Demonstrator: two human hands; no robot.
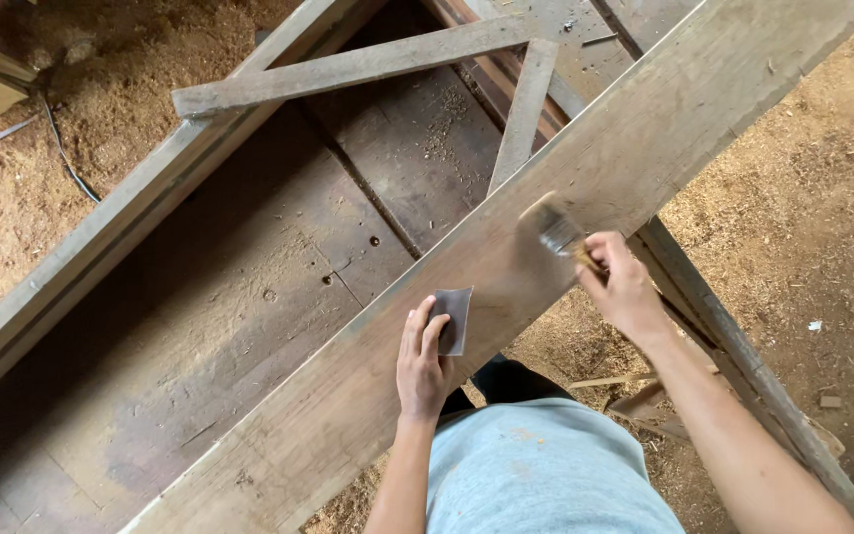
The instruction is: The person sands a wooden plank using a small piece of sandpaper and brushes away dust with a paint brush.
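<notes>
Head view: 1 long wooden plank (644, 138) lies diagonally across a wooden frame (348, 64) above a sawdust-strewn floor (803, 198). The left hand (423, 361) presses a grey sandpaper sheet (453, 318) flat on the plank with fingers spread. The right hand (625, 289) is closed around a paintbrush (554, 229), its bristles touching the board. The hands sit apart. The wood around the brush looks darker; the rest looks uncoated.

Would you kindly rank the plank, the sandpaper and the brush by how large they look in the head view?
1. Plank, by far the largest.
2. Sandpaper under the left hand.
3. Brush in the right hand; blurred and partly hidden, so close to the sandpaper and unsure.
</notes>
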